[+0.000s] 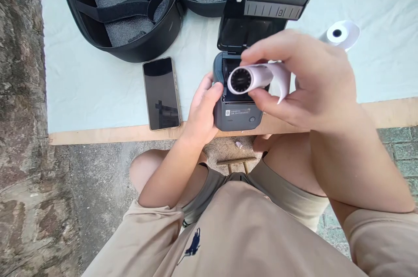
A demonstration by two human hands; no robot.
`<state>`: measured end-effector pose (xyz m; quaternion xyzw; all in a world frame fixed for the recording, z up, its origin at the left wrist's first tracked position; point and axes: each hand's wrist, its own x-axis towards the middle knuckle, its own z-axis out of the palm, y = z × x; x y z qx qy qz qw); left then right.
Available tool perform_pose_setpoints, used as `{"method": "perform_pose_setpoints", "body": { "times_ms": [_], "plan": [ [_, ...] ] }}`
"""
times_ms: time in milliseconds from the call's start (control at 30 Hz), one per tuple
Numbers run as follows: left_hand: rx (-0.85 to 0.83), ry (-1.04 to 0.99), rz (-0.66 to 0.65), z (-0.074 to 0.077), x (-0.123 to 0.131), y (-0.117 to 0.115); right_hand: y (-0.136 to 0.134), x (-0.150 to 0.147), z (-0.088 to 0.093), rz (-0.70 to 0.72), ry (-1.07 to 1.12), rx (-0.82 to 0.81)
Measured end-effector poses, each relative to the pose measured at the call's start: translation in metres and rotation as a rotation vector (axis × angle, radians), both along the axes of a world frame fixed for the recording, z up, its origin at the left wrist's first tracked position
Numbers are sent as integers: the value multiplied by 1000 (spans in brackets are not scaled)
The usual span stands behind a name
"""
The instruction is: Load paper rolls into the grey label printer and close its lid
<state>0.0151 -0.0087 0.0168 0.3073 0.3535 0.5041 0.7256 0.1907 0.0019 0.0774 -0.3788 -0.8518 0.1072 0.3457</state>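
Observation:
A small dark label printer (240,116) stands at the table's front edge, its lid (263,7) swung up and back. My left hand (204,109) grips the printer's left side, thumb on the upper rim. Between the thumb and fingers of my right hand (313,81) is a thin white paper roll (257,76) with a black ribbed core facing left. A loose end of its paper hangs toward my palm. The roll is held above the printer's open bay and hides most of it; whether they touch I cannot tell.
Left of the printer lies a phone (161,94), screen up. Behind it sits an unzipped black case (150,39) with grey foam and straps. Another white paper roll (349,33) rests beyond my right hand. A rough stone surface (21,94) borders the table's left side.

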Motion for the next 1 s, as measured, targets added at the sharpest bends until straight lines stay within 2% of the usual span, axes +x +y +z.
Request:
{"method": "perform_pose_setpoints", "body": {
  "times_ms": [100, 200, 333, 500, 633, 733, 800, 900, 1000],
  "plan": [
    [-8, 17, -5, 0, 0, 0, 0, -4, -3, -137, -6, 93],
    [-2, 41, -5, 1, 0, -1, -3, -9, -7, -288, -93, 110],
    [-2, 46, -7, 2, 0, -1, -8, -15, -7, -342, -183, 98],
    [1, 30, -6, 1, 0, -1, -9, -16, -9, -364, -220, 94],
    [-28, 33, 19, 2, 1, -2, -5, -14, -15, -351, -227, 153],
    [-32, 23, 19, 2, 1, -2, -2, -10, -12, -258, -219, 39],
    [-32, 16, 5, 3, 1, -2, -1, -8, -8, -252, -206, -27],
    [-28, 4, -4, 2, 0, -1, -5, -8, -7, -281, -175, 84],
    [-16, -26, -13, 0, -1, 0, -11, -12, -16, -178, -140, 200]
  ]
}}
